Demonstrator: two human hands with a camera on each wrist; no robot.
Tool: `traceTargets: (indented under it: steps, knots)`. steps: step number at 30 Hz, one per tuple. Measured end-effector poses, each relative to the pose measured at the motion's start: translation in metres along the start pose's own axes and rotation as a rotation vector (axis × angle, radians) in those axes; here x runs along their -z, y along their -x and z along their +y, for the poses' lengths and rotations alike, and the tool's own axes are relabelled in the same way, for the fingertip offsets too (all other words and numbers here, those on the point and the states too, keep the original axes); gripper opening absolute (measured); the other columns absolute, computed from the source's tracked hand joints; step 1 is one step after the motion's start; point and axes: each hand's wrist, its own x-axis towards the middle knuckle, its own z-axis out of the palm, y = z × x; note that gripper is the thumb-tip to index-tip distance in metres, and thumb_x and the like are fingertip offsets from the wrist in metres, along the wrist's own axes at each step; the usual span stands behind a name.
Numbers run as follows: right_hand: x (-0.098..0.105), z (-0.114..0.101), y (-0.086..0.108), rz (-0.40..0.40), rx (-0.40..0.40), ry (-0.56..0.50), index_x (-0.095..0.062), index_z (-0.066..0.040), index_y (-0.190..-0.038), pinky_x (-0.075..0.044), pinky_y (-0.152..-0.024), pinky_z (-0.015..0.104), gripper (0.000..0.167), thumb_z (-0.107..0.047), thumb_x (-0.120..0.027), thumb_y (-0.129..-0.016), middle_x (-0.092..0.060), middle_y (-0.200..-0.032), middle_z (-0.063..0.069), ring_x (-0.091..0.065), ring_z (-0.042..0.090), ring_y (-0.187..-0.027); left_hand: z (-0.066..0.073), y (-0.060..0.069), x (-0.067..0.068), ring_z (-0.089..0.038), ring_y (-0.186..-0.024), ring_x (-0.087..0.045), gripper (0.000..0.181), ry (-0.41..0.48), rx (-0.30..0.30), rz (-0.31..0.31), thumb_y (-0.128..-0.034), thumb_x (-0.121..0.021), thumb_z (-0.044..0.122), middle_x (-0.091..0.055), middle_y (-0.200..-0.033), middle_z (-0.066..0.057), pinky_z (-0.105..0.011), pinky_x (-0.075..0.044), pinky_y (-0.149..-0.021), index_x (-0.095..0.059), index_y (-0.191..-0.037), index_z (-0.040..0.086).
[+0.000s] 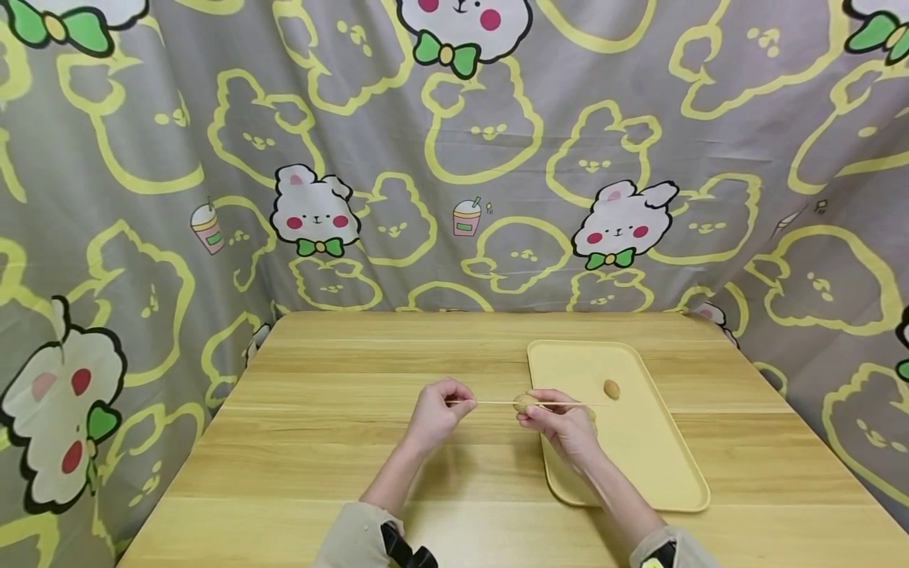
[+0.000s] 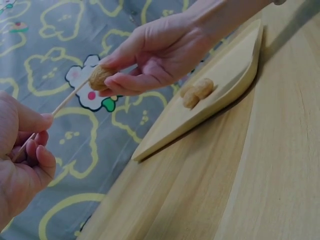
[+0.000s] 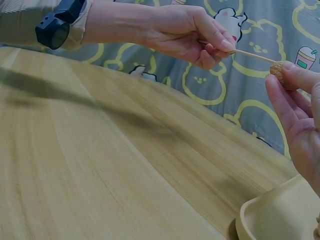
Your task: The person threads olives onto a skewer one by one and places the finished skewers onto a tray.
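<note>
My left hand pinches a thin wooden skewer near its left end, holding it level above the table. A brown, rough-skinned food ball sits on the skewer, pinched between the thumb and fingers of my right hand. The skewer's other end shows to the right of the ball in the head view. In the left wrist view the ball hides that far end. My right hand is over the left side of a yellow tray. On the tray lies another brown ball; more balls cluster there, partly hidden from the head view.
The yellow tray with a raised rim lies on the right half of the wooden table. A grey curtain with yellow cartoon outlines hangs behind the table and at both sides.
</note>
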Motion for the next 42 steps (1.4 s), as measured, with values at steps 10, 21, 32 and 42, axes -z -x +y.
traceTargets:
  steps: [10,21,32,42]
  knots:
    - [-0.002,0.002,-0.001,0.002,-0.014,0.012,-0.070,-0.006,-0.100,-0.052,-0.075,0.028,0.033,0.016,-0.051,-0.086,-0.068,-0.092,0.012,-0.067,0.020,-0.079,0.000,0.001,-0.004,-0.007,-0.064,-0.048,0.005,0.007,-0.011,0.038,-0.0796,-0.063,-0.008,-0.058,-0.074,-0.010,-0.018,-0.042,-0.057,-0.061,-0.077,-0.011]
    - [-0.005,0.007,0.002,0.019,-0.061,0.036,-0.068,-0.006,-0.102,-0.051,-0.077,0.029,0.031,0.014,-0.051,-0.087,-0.067,-0.093,0.011,-0.067,0.020,-0.082,0.000,0.005,-0.006,-0.010,-0.066,-0.047,0.004,-0.027,0.038,0.025,-0.0795,-0.062,-0.009,-0.058,-0.075,-0.011,-0.019,-0.041,-0.057,-0.061,-0.078,-0.012]
    - [-0.008,0.010,-0.002,0.017,-0.080,0.021,-0.069,-0.007,-0.100,-0.052,-0.076,0.028,0.032,0.015,-0.050,-0.087,-0.067,-0.093,0.011,-0.067,0.020,-0.081,-0.002,0.005,-0.006,-0.011,-0.067,-0.048,0.005,-0.019,0.020,0.043,-0.0799,-0.062,-0.008,-0.058,-0.075,-0.013,-0.019,-0.041,-0.058,-0.061,-0.078,-0.012]
    - [-0.009,0.011,-0.005,0.025,-0.131,0.091,-0.067,-0.008,-0.099,-0.052,-0.076,0.029,0.031,0.015,-0.050,-0.087,-0.067,-0.091,0.010,-0.067,0.020,-0.080,-0.008,0.007,-0.003,-0.010,-0.067,-0.047,0.005,0.002,0.044,-0.010,-0.0818,-0.061,-0.007,-0.056,-0.073,-0.009,-0.019,-0.041,-0.058,-0.060,-0.081,-0.012]
